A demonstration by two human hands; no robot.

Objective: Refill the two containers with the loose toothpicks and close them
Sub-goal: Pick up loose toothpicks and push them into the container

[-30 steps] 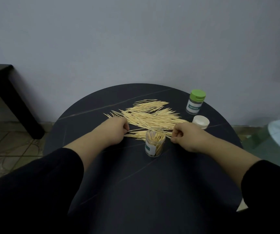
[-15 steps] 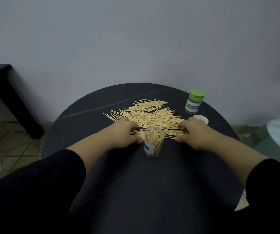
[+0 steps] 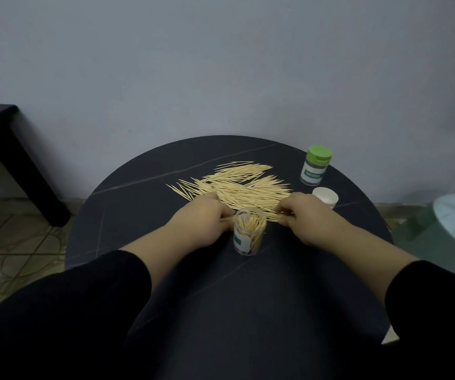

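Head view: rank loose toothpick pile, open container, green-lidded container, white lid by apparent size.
1. loose toothpick pile
2. open container and green-lidded container: look alike; the open one is nearer the camera, so no ranking
3. white lid

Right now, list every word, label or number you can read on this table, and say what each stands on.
"TOOTHPICK", white on the green band of the label on the green-lidded clear plastic container; last letters soft.
The label on the open clear plastic container: white with a green band, turned aside, unreadable.
No text shows on the round white lid.
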